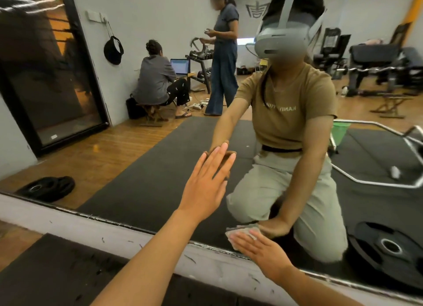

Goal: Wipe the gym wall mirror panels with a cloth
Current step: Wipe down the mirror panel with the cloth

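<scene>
Mirror (142, 159) under flat cloth-pressing right hand (263, 248).

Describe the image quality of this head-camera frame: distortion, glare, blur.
Head view: wide-angle bending curves the mirror's lower edge; light streaks smear the top-left corner over the dark glass door; the left hand is fairly sharp, the right hand and cloth slightly motion-soft; lighting is dim, warm and even, without hard shadows.
</scene>
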Action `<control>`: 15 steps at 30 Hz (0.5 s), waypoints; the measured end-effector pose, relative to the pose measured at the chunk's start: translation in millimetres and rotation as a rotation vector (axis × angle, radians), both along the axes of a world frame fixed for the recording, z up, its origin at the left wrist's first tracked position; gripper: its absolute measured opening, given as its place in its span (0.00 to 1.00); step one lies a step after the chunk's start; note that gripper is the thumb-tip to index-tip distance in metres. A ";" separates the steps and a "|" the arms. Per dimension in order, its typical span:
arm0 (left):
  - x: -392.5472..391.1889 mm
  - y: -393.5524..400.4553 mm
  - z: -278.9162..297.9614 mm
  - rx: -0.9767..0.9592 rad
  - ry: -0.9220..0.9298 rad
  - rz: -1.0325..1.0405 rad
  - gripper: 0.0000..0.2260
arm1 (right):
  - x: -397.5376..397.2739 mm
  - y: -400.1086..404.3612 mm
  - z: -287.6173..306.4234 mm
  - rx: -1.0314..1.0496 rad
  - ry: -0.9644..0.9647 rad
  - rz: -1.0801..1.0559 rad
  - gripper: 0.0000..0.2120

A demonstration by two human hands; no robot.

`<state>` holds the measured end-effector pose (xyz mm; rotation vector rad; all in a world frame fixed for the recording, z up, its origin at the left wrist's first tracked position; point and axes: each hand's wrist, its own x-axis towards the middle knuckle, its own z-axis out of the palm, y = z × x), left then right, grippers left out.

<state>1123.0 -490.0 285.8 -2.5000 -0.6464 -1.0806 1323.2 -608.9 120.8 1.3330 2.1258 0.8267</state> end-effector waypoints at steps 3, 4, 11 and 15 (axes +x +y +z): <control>5.5 -1.0 -3.7 -0.014 -0.041 0.006 0.31 | 9.5 -3.9 11.8 0.132 0.078 0.046 0.45; 8.1 -1.7 -5.4 -0.029 -0.058 0.007 0.32 | 14.3 -3.8 20.4 0.239 0.151 0.046 0.47; 31.7 -12.2 -16.0 -0.098 -0.207 0.048 0.36 | 32.4 -24.2 121.4 0.878 0.708 0.083 0.33; 48.0 -23.4 -19.7 -0.156 -0.280 0.072 0.41 | 37.6 -20.4 87.6 0.951 0.698 0.030 0.34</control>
